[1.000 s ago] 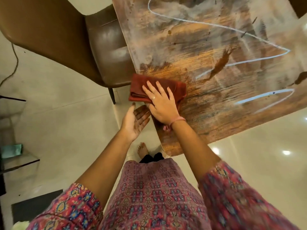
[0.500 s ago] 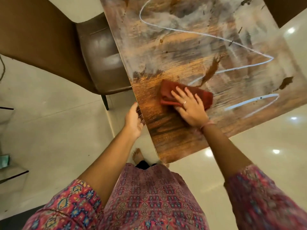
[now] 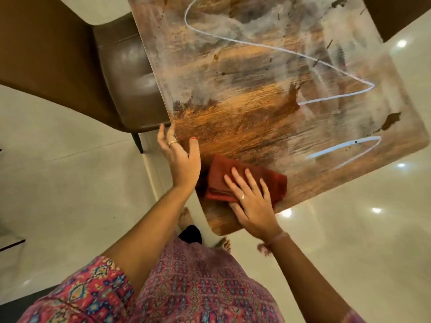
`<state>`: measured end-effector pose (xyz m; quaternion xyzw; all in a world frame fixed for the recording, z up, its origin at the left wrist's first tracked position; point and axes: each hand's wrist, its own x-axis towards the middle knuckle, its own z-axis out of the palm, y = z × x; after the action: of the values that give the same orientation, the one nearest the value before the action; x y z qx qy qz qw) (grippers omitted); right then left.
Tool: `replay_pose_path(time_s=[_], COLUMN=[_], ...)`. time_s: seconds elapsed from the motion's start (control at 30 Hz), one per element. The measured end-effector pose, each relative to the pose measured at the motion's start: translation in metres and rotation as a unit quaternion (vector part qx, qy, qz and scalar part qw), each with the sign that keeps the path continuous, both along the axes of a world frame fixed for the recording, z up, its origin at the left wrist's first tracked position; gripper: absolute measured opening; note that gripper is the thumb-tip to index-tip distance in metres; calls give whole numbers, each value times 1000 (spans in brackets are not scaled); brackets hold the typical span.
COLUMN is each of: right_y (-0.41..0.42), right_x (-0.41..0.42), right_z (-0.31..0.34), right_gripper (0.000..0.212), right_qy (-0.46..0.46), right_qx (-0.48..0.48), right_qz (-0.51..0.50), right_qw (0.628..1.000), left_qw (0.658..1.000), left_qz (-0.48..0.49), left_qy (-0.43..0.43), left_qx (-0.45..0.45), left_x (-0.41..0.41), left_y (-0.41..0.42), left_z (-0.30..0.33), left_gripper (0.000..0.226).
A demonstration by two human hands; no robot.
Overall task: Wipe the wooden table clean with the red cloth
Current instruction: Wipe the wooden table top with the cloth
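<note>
Since half a second ago the red cloth (image 3: pixel 245 181) has slid toward the near corner of the wooden table (image 3: pixel 256 94), and the left hand (image 3: pixel 180 157) has moved farther along the table's left edge.

The cloth is folded into a thick, dark red pad with stacked layers showing along its near-left side. It lies flat on the bare, darker wood near the table's near corner. Farther off, the tabletop carries a hazy white film, a looping white line and a few brown blotches.

The right hand (image 3: pixel 250 201) lies on top of the cloth with straight, spread fingers pressing it down, not grasping it; the cloth sticks out beyond the fingertips on the far and right sides. The left hand is relaxed and released, holding nothing, its thumb on the tabletop and its fingers over the left edge, just left of the cloth.

A brown chair (image 3: pixel 77 71) stands at the table's left side.
</note>
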<state>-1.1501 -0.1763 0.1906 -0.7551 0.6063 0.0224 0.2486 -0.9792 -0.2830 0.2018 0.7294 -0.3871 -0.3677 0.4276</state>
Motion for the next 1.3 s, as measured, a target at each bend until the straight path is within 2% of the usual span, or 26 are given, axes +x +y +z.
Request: replay_pose_path(time_s=[0.07, 0.13, 0.33, 0.43, 0.53, 0.6, 0.67, 0.8, 0.9, 0.97, 1.03, 1.1, 1.13, 1.17, 1.2, 1.27, 1.3], right_y=[14, -7, -151, -218, -236, -212, -160, -61, -76, -113, -151, -165, -159, -143, -116, -44, -10], right_x=[-32, -68, -147, -160, -145, -133, -120, -149, -218, -257, -273, -245, -218, -189, -160, -118, -114], right_z=[-1, -3, -6, -7, -7, -8, -11, -12, -7, -6, -6, -6, -8, -11, -13, -13, -8], right_gripper=[59, 61, 58, 56, 58, 60, 62, 60, 62, 63, 61, 63, 64, 65, 66, 66, 66], right_qy=[-4, 4, 16, 27, 30, 30, 33, 3, -11, 3, 17, 41, 61, 69, 58, 20, 4], right_qx=[-4, -11, -28, -18, -24, -51, -73, -74, -59, -51, -44, -61, -71, -75, -75, -72, -65], right_qz=[39, 27, -165, -217, -221, -137, 1, 232, 298, 231, 46, -161, -208, -203, -149, 36, 123], right_qw=[999, 1000, 986, 976, 975, 989, 997, 970, 953, 972, 998, 984, 974, 974, 984, 997, 990], left_qw=[999, 998, 998, 996, 996, 996, 996, 994, 993, 991, 991, 992, 992, 993, 994, 995, 995], left_qz=[-34, -48, -46, -59, -33, -2, 16, 47, 73, 85, 86, 85, 83, 81, 77, 64, 54], left_qy=[-21, -32, -42, -63, -82, -85, -88, -100, -94, -99, -102, -96, -91, -85, -80, -81, -87], left_qx=[-20, -15, 7, 3, -3, -3, -3, -22, -20, -15, -14, -13, -13, -11, -8, -10, -13], left_x=[-4, -7, -28, -49, -65, -76, -85, -100, -104, -104, -105, -106, -107, -108, -109, -108, -107], left_y=[-1, 1, 18, 20, 18, 16, 13, 3, 5, 10, 15, 21, 23, 25, 27, 26, 25], left_z=[1, -1, -4, -2, 2, 4, 3, 2, 3, 2, 1, 0, -1, -1, 0, 1, 2], left_gripper=[55, 56, 55, 55, 54, 52, 50, 48, 48, 47, 47, 46, 45, 45, 44, 42, 42])
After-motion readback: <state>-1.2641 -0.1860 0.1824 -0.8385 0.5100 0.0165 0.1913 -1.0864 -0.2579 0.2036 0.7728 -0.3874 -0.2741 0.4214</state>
